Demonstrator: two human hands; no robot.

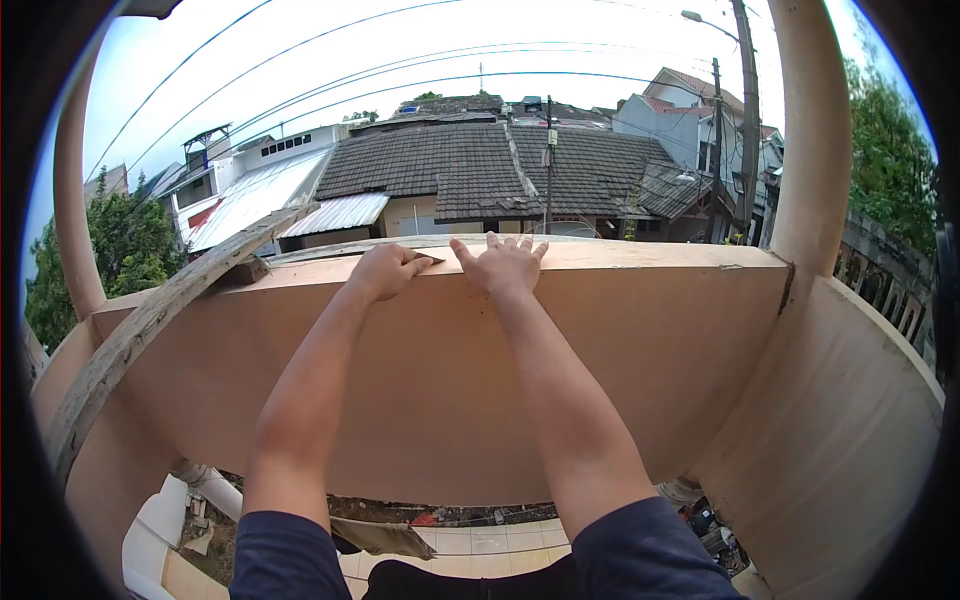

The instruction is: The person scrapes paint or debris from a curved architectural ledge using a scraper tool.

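Observation:
My left hand (380,271) is closed at the top edge of a peach-painted parapet wall (620,340). Between its thumb and fingers a thin, flat, brownish piece (430,257) juts out to the right, low against the ledge. Whether it is a sheet or a blade I cannot make out. Just to the right, my right hand (500,266) rests palm down on the ledge top (650,254), fingers spread and pointing away from me. Nothing shows in that hand.
A weathered wooden plank (170,310) slants over the wall on the left, beside a small dark block (245,270). Round columns (815,130) stand at both sides. Below the wall lie a tiled floor (490,543) and a hanging cloth (385,538). Roofs and overhead wires are beyond.

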